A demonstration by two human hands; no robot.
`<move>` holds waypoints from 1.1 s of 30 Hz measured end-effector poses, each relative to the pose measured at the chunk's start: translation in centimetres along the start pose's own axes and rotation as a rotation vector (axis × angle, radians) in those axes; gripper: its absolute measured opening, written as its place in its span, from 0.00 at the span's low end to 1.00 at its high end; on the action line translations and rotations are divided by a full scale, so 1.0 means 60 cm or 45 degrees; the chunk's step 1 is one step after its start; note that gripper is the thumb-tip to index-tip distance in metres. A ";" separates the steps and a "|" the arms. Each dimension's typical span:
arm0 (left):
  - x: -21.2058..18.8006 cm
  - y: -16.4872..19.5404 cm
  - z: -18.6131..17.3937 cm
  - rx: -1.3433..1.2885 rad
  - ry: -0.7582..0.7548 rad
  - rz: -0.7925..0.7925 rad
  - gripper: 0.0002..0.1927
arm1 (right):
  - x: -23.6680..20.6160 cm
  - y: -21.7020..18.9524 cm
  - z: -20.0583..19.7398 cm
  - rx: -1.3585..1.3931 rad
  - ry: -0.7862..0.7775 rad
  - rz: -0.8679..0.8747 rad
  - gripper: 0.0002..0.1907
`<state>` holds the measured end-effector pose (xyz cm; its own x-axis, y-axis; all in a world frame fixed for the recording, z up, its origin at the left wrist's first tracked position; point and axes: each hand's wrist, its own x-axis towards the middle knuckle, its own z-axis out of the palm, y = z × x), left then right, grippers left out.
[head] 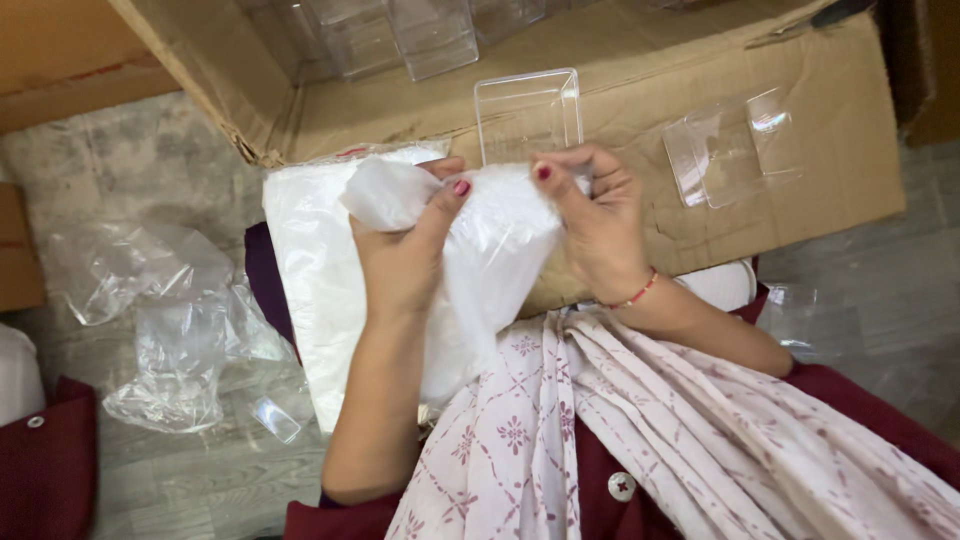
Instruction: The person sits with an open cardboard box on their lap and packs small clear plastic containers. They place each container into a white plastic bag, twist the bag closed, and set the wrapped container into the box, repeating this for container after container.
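We've got our left hand (pixel 405 250) and right hand (pixel 590 225) both pinched shut on the thin plastic bag (pixel 495 250), tugging its mouth apart, clear box (pixel 528 115) waiting just behind.

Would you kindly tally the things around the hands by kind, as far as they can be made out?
Hands: 2, left and right, both on one thin bag
Bag stack: 1
Cardboard box: 1
Clear trays on the flap: 2, one and another
Crumpled wrap on the floor: 1
Total: 8
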<state>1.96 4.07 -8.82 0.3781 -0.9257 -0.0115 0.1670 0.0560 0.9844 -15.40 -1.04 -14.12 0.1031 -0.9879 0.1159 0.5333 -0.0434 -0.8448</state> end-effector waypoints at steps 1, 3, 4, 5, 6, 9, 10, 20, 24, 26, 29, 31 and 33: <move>-0.001 -0.010 0.003 0.001 0.025 0.024 0.10 | 0.000 0.005 -0.001 0.058 0.077 -0.047 0.02; 0.000 -0.030 0.008 0.002 0.075 0.084 0.09 | 0.001 0.013 -0.008 -0.062 0.044 -0.043 0.08; 0.001 -0.039 0.009 -0.045 0.100 0.076 0.09 | 0.001 0.015 -0.014 -0.124 0.021 -0.045 0.12; 0.003 -0.046 0.010 -0.091 0.122 0.072 0.08 | 0.001 0.018 -0.018 -0.142 -0.042 -0.049 0.08; 0.004 -0.052 0.010 -0.137 0.144 0.061 0.08 | 0.001 0.019 -0.023 -0.161 -0.101 -0.048 0.05; 0.008 -0.058 0.010 -0.323 0.217 -0.247 0.09 | 0.003 0.021 -0.026 -0.036 -0.080 0.010 0.02; 0.009 -0.057 0.010 -0.327 0.114 -0.267 0.11 | 0.004 0.021 -0.024 0.037 -0.038 0.038 0.04; 0.016 -0.021 0.030 -0.378 -0.156 -0.164 0.17 | 0.012 -0.020 -0.036 -0.194 -0.223 0.019 0.04; 0.017 -0.013 0.037 -0.230 -0.002 -0.125 0.14 | 0.017 -0.031 -0.033 -0.167 -0.318 -0.016 0.05; 0.019 -0.016 0.036 -0.211 -0.043 -0.064 0.10 | 0.019 -0.034 -0.032 -0.119 -0.393 -0.016 0.09; 0.026 -0.029 0.028 -0.050 -0.115 -0.132 0.08 | 0.026 -0.038 -0.039 -0.047 -0.571 0.063 0.15; 0.034 -0.040 0.014 -0.037 -0.250 -0.266 0.12 | 0.036 -0.042 -0.050 0.098 -0.689 0.146 0.16; 0.043 -0.045 -0.012 -0.157 -0.463 -0.440 0.15 | 0.045 -0.048 -0.061 0.413 -0.716 0.441 0.15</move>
<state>3.14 1.81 -11.62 -0.0557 -0.9669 -0.2491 0.3405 -0.2530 0.9056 -19.75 -4.14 -13.28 0.6791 -0.7078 0.1945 0.6048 0.3894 -0.6947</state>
